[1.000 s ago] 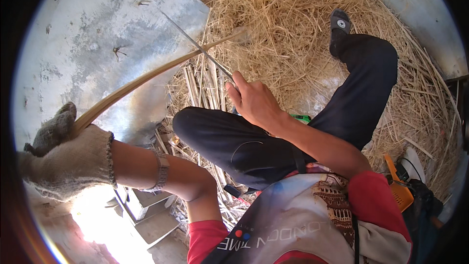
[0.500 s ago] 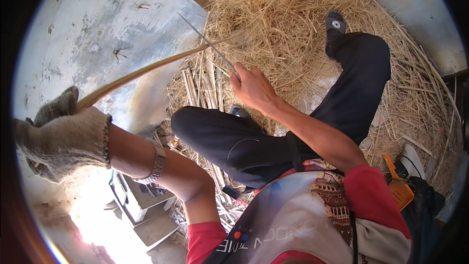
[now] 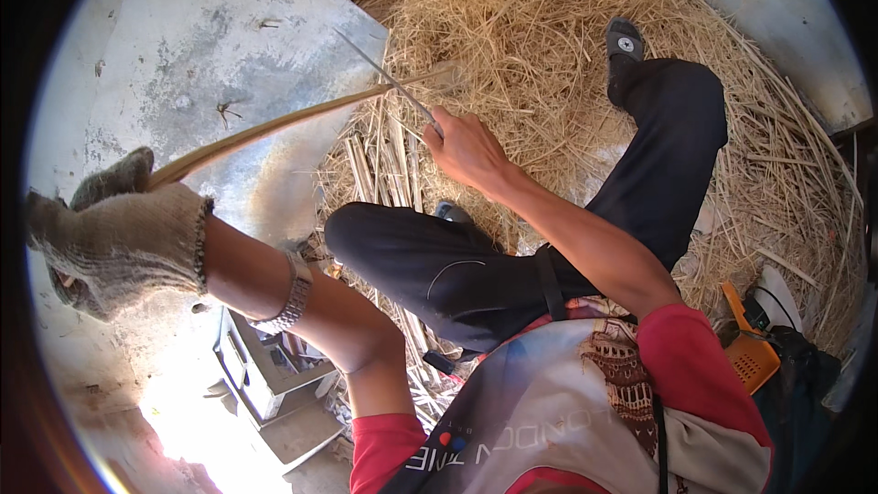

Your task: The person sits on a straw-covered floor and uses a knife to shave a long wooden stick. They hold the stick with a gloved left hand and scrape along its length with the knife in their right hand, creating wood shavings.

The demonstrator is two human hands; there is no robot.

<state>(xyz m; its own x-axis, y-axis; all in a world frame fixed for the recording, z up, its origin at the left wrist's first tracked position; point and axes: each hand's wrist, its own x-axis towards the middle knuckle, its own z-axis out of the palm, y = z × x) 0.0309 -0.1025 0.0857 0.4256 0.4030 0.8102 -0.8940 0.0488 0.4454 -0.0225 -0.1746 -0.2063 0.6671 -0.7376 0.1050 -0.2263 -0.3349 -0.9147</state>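
My left hand (image 3: 137, 233), in a thick grey-beige knitted glove, is closed round one end of a long, slightly curved bamboo strip (image 3: 261, 131). From the glove the strip runs rightward, and its far end thins out over the straw. Bare, my right hand (image 3: 466, 152) grips a knife (image 3: 377, 67) with a long, narrow blade; the fingers hide most of its handle. The blade crosses the strip near that far end and points up and left. Whether edge and strip touch is hard to make out.
Straw-like shavings (image 3: 521, 27) cover the floor ahead. Split strips (image 3: 375, 165) lie beyond my left knee. A pale, stained wall (image 3: 174, 64) rises at the left, above a box-like object (image 3: 256, 366). An orange perforated plastic object (image 3: 754, 357) sits at my right, beside dark cloth.
Both hands have shifted a little upward in the picture, still holding the strip and the knife. The blade crosses the strip at nearly the same place. The view itself has moved slightly.
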